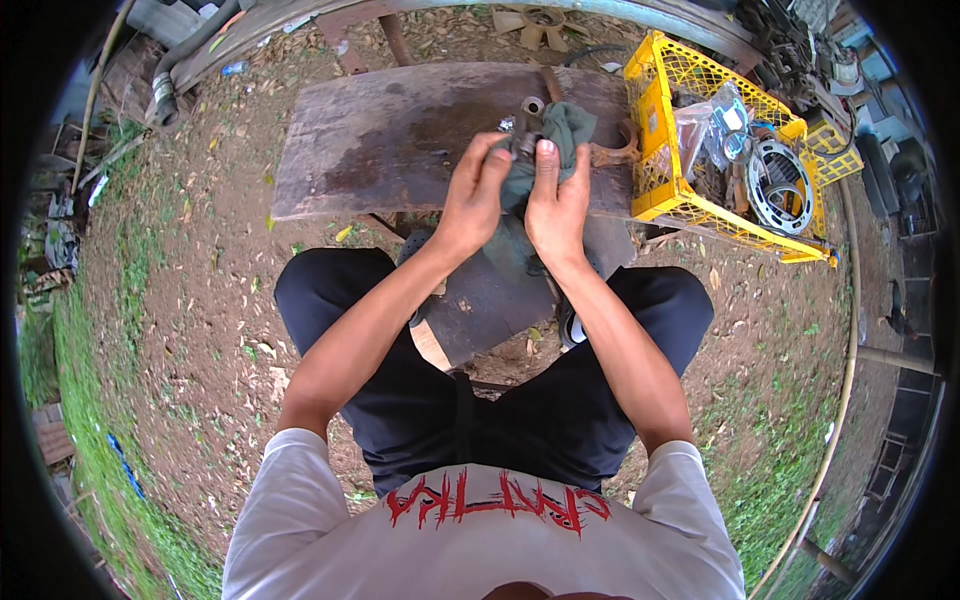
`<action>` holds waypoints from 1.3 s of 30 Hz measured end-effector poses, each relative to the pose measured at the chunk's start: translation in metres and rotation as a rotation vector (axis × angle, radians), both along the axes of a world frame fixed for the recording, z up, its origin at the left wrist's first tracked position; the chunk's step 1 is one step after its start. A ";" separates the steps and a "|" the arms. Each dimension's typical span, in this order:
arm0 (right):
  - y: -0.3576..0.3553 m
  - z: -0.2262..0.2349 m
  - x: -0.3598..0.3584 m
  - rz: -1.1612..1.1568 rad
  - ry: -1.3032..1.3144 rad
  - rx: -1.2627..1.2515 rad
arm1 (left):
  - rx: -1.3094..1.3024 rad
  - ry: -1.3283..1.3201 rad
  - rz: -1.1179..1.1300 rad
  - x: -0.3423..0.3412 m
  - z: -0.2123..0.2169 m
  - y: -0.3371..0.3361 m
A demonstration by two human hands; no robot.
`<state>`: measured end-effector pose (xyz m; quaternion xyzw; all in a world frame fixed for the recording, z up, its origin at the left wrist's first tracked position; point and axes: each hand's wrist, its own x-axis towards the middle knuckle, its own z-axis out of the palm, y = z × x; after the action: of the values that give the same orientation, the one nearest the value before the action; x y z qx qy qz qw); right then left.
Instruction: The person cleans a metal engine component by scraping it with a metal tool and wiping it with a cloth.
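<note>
Over the far side of a worn wooden bench, both my hands are closed round a dark green rag (568,124) with a small grey metal part (525,146) in it. My left hand (474,195) grips from the left, its thumb and fingers against the cloth. From the right, my right hand (557,212) presses its thumb near the metal part. Some of the rag hangs below, between my wrists. A short metal ring or sleeve (533,104) shows just beyond my fingers; whether it joins the held part I cannot tell. The part's exact kind is partly hidden by hands and cloth.
The wooden bench (345,150) has dark stains. To the right, a rusty forked metal piece (615,152) lies beside a yellow plastic crate (655,205) holding bagged parts and a round metal ring-shaped part (780,188). A fan (543,22) lies on the leaf-strewn ground beyond.
</note>
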<state>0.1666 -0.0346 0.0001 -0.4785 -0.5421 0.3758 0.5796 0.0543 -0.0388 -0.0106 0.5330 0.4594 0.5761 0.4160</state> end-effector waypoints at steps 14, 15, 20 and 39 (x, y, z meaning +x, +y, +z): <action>-0.019 0.012 0.009 0.281 -0.056 0.236 | -0.325 -0.522 -0.306 -0.016 0.028 0.006; -0.018 0.011 0.011 0.283 -0.095 0.246 | -0.294 -0.492 -0.292 -0.018 0.028 0.005; -0.011 0.008 0.008 0.133 0.076 0.201 | -0.113 -0.284 -0.223 -0.030 0.031 0.007; -0.009 0.034 0.024 0.655 -0.524 0.551 | -0.182 -0.438 0.293 -0.057 0.018 0.031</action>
<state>0.1904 -0.0436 0.0343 -0.1907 -0.8703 0.2480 0.3804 -0.0032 -0.0080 0.0077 0.2842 0.4806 0.6879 0.4637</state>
